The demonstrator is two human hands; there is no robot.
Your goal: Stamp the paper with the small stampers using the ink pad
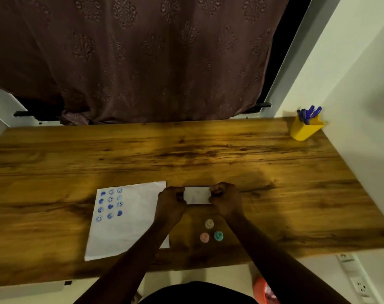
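A white sheet of paper lies on the wooden desk, with several blue stamp marks in its upper left corner. Just right of the paper sits the ink pad, a small white rectangular case with its lid down. My left hand grips its left end and my right hand grips its right end. Three small stampers stand nearer to me between my forearms: a cream one, a pink one and a teal one.
A yellow cup holding several blue pens stands at the desk's far right corner against the white wall. A brown patterned curtain hangs behind the desk. A power strip hangs below the desk's right front edge.
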